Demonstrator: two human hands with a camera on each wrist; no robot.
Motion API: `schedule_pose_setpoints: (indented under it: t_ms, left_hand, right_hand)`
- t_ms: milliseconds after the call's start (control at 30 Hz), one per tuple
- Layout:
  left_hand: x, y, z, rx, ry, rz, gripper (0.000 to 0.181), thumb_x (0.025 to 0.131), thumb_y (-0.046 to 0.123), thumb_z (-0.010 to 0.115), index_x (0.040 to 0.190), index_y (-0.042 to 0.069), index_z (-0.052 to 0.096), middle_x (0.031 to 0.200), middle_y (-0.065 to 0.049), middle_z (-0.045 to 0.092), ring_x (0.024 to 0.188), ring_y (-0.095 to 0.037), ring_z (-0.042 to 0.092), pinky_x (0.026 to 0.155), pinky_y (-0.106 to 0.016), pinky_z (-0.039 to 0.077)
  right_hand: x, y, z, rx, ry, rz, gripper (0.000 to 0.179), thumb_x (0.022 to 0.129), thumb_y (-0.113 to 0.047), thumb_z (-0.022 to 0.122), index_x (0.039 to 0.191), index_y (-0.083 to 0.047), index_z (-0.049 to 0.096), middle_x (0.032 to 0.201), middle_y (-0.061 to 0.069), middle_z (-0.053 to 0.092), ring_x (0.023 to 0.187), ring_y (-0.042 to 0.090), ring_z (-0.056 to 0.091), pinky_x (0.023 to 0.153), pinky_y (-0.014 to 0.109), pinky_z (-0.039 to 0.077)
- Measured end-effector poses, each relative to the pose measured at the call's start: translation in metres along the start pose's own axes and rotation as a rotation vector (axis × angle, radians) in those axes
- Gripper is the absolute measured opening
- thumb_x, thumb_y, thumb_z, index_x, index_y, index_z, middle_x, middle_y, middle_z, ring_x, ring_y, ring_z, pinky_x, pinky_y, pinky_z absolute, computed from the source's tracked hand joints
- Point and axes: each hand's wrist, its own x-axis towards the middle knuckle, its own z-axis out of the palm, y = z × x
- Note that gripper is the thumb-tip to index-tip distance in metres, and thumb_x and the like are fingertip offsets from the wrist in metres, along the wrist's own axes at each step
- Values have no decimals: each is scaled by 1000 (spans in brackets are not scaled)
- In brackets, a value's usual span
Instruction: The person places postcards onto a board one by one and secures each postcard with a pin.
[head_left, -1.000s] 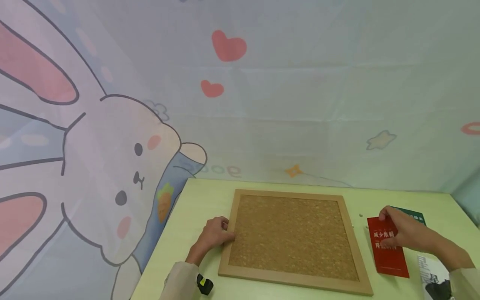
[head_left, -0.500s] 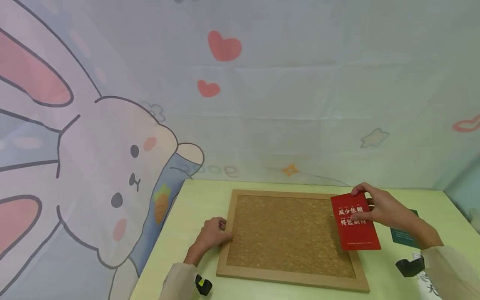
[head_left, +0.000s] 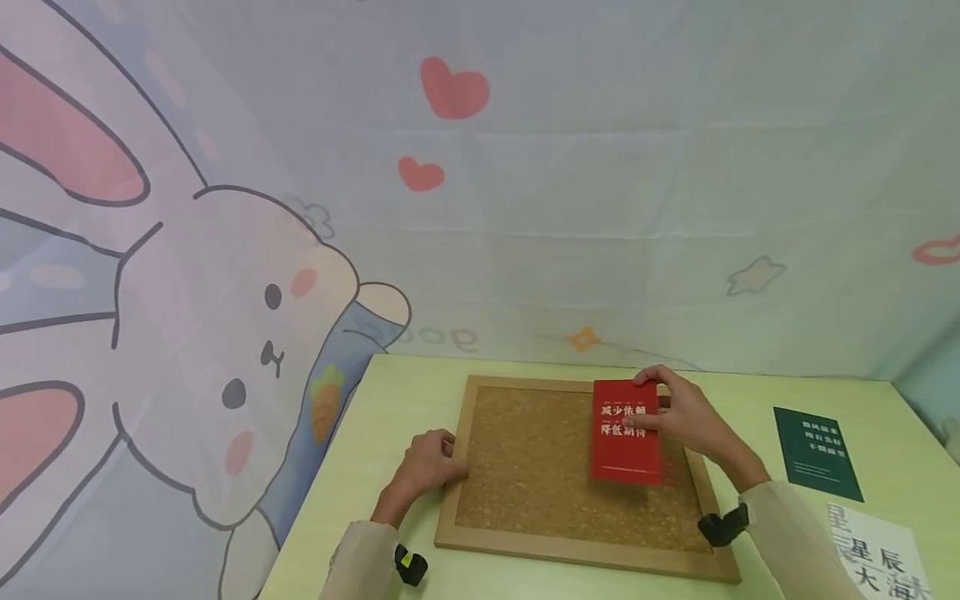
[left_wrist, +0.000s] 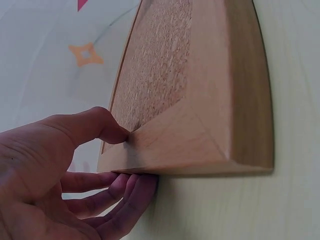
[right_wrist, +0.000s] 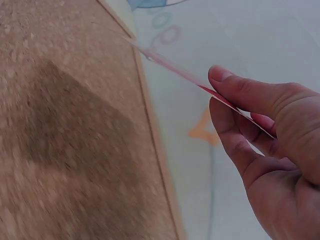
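A wood-framed corkboard point(head_left: 540, 475) lies on the table. At its left edge my left hand point(head_left: 427, 462) grips the frame. In the left wrist view the thumb presses on top of the wooden frame point(left_wrist: 200, 125), with the other fingers curled against its outer side. My right hand point(head_left: 686, 417) pinches a red card point(head_left: 626, 458) with white printed characters between thumb and fingers. The card hangs above the right half of the cork. From the right wrist view the card point(right_wrist: 175, 67) appears nearly edge-on, apart from the board, and a shadow falls on the cork.
Right of the board, a dark green card point(head_left: 817, 458) lies on the pale green table point(head_left: 375, 417). Nearer the front lies a white card point(head_left: 881, 550) with black characters. A printed cloth point(head_left: 562, 208) hangs behind the table.
My right hand has lifted the red card from the table's right side and carried it left over the cork. The green and white cards are now uncovered. My left hand stays on the frame.
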Motion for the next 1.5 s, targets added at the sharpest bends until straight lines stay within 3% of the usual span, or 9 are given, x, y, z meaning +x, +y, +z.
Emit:
schedule_pose_setpoints:
  t_ms: [133,367,633,767,1100,1500]
  left_hand:
    - [0,1,-1,4,2,-8,58,77,20,83,124,-8,64,101,-11,70,82,-20,66,69,-38,57]
    - [-1,3,-1,13,9,-5,58,76,22,83,124,-6,65,102,-10,70,84,-21,65,72,-39,57]
    - [-2,4,-1,15,6,-21,60,77,22,83,126,-6,63,104,-10,70,84,-21,66,71,-39,58]
    - [-3,6,0,12,3,-36,60,78,21,83,127,-6,63,105,-11,70,84,-21,67,71,-39,59]
    - [-4,4,2,-20,3,-50,59,80,23,85,127,-5,62,106,-13,68,82,-22,66,71,-39,59]
    - [-1,2,1,-3,1,-28,52,85,27,81,123,-4,64,102,-10,68,80,-20,64,69,-38,57]
  right_hand:
    - [13,6,27,6,-26,-5,59,85,-11,87,129,3,49,126,26,55,102,40,69,72,41,62]
    - [34,14,73,40,-40,89,60,85,-18,88,131,-3,52,128,20,54,101,33,69,75,41,61]
    - [55,6,116,101,-94,73,56,87,-15,86,130,-4,53,115,17,64,87,25,70,73,41,60]
    - [61,7,133,121,-90,84,59,84,-18,88,131,-6,54,115,15,64,88,25,69,74,40,59]
    - [77,11,169,-100,-18,3,58,78,-22,93,124,-8,62,113,5,65,99,22,60,87,43,51]
    - [86,0,185,-280,7,-24,56,79,-21,92,123,-2,63,114,10,65,105,26,58,96,49,48]
